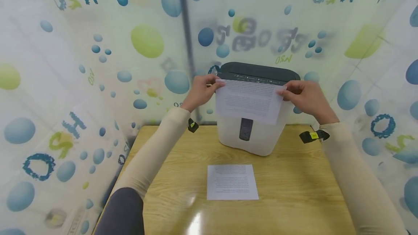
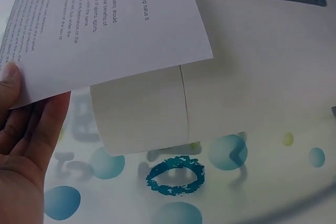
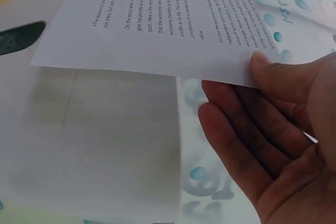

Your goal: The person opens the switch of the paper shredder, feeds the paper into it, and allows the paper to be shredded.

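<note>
A printed sheet of paper (image 1: pixel 249 100) hangs in front of a paper shredder with a dark top (image 1: pixel 258 71) and a white bin (image 1: pixel 228 130). My left hand (image 1: pixel 202 90) pinches the sheet's upper left corner between thumb and fingers. At the upper right corner my right hand (image 1: pixel 303 97) pinches it the same way. The sheet's top edge lies right at the shredder's dark top and covers part of the bin's front. In the right wrist view, the thumb of my right hand (image 3: pixel 294 124) presses on the printed side, with the other fingers behind the paper.
A second printed sheet (image 1: pixel 232 182) lies flat on the wooden table (image 1: pixel 176 177) in front of the shredder. Patterned curtains (image 1: pixel 147 64) with blue and green dots surround the table at the back and sides. A dark window (image 1: pixel 246 129) marks the bin's front.
</note>
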Demonstrator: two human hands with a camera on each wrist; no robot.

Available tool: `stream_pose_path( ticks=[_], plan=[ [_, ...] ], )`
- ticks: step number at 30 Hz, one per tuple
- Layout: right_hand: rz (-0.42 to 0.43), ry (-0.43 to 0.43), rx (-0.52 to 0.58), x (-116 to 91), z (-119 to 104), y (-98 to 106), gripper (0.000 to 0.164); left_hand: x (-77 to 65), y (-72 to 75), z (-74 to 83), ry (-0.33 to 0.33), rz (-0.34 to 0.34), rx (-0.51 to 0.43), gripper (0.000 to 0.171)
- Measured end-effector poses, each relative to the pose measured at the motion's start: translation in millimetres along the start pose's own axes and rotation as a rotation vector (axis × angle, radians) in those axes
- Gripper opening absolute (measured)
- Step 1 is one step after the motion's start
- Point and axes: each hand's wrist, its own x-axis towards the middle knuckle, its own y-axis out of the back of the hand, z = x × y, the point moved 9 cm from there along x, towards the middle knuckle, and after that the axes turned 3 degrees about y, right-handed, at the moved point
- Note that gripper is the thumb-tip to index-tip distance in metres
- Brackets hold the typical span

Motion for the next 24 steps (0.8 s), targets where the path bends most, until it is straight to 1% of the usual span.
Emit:
stream_pose_path(
  ticks=[7,11,14,21,24],
  plan=[
    [0.031,0.074,-0.072,15.8,-13.0,18.2,0.026,21.9,6.4,6.8,0.010,-0.041,-0.008,0.015],
    [0.037,0.096,-0.127,25.3,-18.0,27.1,0.027,36.1,9.6,11.5,-0.003,-0.068,0.015,0.016],
    [0.029,0.107,-0.157,31.8,-19.8,32.3,0.030,45.5,10.6,15.3,-0.026,-0.100,0.036,0.016],
    [-0.006,0.105,-0.190,44.4,-18.2,40.2,0.030,62.7,10.4,26.8,-0.118,-0.186,0.166,0.015],
    [-0.020,0.105,-0.218,48.9,-18.0,43.7,0.029,71.1,9.0,30.9,-0.142,-0.235,0.197,0.015]
  ],
)
